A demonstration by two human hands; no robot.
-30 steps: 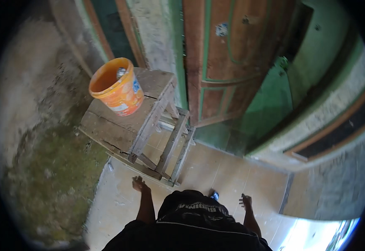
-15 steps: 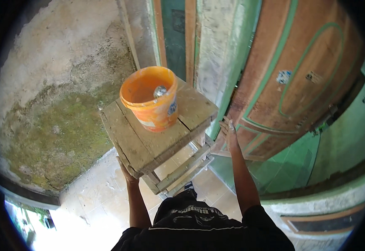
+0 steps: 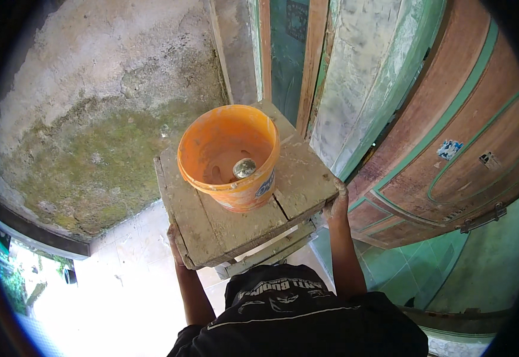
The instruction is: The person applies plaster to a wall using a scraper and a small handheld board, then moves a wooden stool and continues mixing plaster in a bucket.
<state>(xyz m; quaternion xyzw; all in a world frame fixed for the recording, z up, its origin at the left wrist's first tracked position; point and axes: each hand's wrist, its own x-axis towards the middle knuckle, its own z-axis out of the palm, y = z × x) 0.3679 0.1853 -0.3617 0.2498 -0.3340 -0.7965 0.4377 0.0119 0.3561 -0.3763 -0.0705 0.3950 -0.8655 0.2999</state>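
1. A weathered, grey-brown wooden table (image 3: 229, 229) with a plank top is sitting between the person's hands; whether its feet are touching the floor is hidden.
2. The bare left hand (image 3: 176, 245) is holding the table's side edge by the near corner; the bare right hand (image 3: 338, 202) is holding the other near corner. The undersides of both grips are not showing.
3. The table is looking fairly heavy, stiff and rough, so probably not slippery but perhaps splintery; its opposite edges are offering the soundest hold.
4. Ahead of and between the hands, an orange, round plastic bucket (image 3: 226, 143) is standing on top, seeming light and tough, its rim suiting fingers. A silvery rounded object (image 3: 244, 168) is lying inside.
5. A blue-and-white label (image 3: 265, 185) is marking the bucket's right side. Nearer than both hands, a black fabric shirt (image 3: 307, 324) is showing pale lettering. Beyond the right hand, a brown-and-green wooden door (image 3: 414, 184) is bearing a blue-and-white sticker (image 3: 449, 149), too small to read.
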